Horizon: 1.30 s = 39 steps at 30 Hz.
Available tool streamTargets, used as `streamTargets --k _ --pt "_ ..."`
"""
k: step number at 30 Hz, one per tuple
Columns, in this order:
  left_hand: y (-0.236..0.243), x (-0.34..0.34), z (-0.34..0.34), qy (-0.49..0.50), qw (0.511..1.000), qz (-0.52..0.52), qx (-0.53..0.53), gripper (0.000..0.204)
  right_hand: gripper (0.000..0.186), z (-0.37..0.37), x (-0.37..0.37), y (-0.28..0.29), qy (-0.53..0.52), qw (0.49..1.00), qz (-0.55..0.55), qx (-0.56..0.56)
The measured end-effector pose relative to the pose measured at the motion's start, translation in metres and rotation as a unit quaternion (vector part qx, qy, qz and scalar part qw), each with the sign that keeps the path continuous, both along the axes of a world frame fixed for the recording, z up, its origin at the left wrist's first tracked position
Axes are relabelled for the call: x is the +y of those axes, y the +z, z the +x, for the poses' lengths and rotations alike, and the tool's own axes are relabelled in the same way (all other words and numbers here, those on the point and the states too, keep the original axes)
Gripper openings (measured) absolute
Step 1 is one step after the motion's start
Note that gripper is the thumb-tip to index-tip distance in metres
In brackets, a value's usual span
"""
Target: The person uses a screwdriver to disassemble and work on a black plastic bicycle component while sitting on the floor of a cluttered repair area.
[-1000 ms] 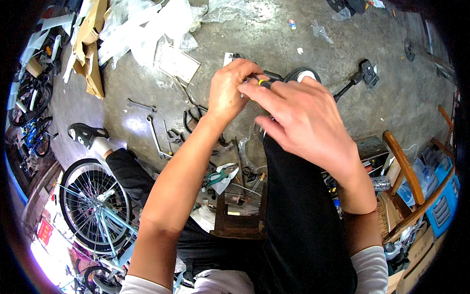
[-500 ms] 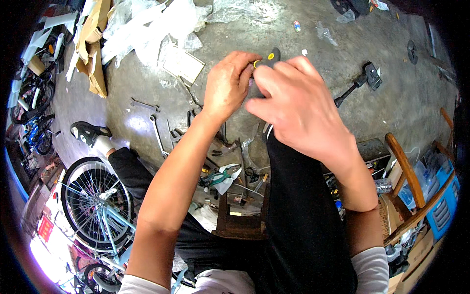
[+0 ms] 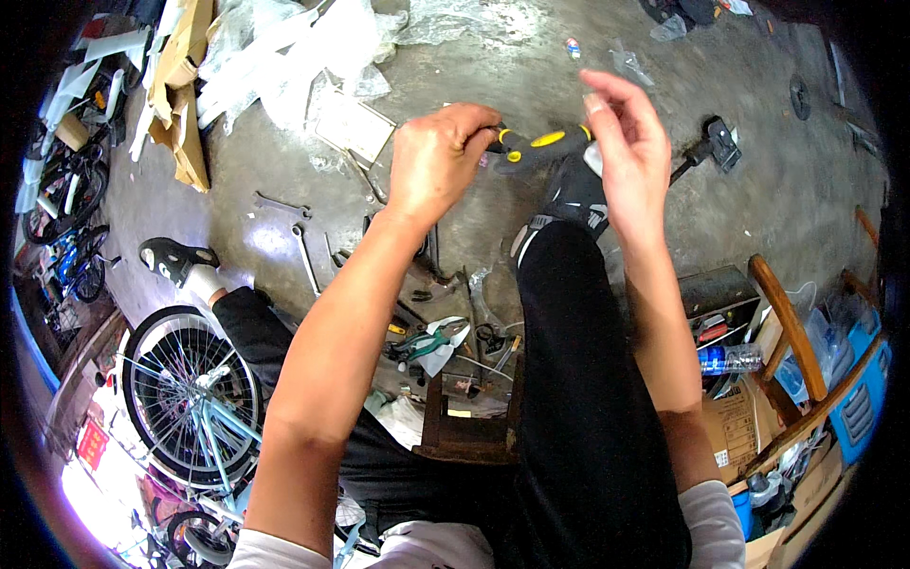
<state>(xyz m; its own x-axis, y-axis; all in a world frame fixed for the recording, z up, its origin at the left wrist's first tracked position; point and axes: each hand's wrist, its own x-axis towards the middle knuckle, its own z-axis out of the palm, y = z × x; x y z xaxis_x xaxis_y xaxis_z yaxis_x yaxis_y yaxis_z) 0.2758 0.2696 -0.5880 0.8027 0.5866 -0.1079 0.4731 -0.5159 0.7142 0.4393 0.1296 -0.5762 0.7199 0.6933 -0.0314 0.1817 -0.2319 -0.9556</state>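
Note:
My left hand [image 3: 434, 156] is closed, its thumb and fingers pinching the left end of a dark grey piece with yellow ovals and yellow edges [image 3: 531, 155]. That piece is blurred, so its kind does not show; it stretches to the right above my black shoe [image 3: 575, 194]. Beside its right end is my right hand [image 3: 633, 156], raised, the index finger stretched up and the thumb apart from it. I see nothing between those two fingertips; the lower fingers are partly hidden.
Wrenches [image 3: 305, 258], green-handled pliers [image 3: 431, 343] and other tools lie between my legs. A bicycle wheel [image 3: 133, 389] stands at the left. Clear plastic sheeting [image 3: 284, 62] and cardboard [image 3: 185, 114] lie beyond. At the right are a toolbox [image 3: 706, 292] and a wooden frame [image 3: 789, 327].
My right hand has moved right and up, away from my left hand, and its fingers have spread. More of the grey-and-yellow piece shows, lying more level. My left hand has barely moved.

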Motion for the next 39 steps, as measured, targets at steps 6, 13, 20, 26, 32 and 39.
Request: streamTargets --k 6,13,20,26,32,39 --pt "-0.003 0.003 0.001 0.033 0.998 -0.023 0.046 0.018 0.021 0.005 -0.004 -0.026 -0.181 0.938 0.111 0.275" --pt "-0.004 0.013 -0.008 -0.084 0.995 0.045 0.025 0.026 0.019 -0.019 0.02 -0.038 -0.061 0.952 0.013 0.3" --pt "-0.003 0.01 -0.005 -0.069 0.997 0.024 -0.022 0.027 0.019 -0.037 0.036 -0.08 0.0 0.955 -0.022 0.295" --pt "0.003 0.016 -0.004 0.013 0.998 -0.061 0.021 0.022 0.026 -0.045 0.046 -0.089 0.058 0.974 -0.131 0.178" --pt "0.004 0.02 -0.009 -0.09 0.994 0.022 -0.058 0.026 0.023 -0.045 0.042 -0.094 0.088 0.982 -0.116 0.12" --pt "-0.004 0.022 -0.011 0.036 0.997 -0.038 -0.054 0.016 0.018 -0.049 0.039 -0.095 0.08 0.983 -0.123 0.107"
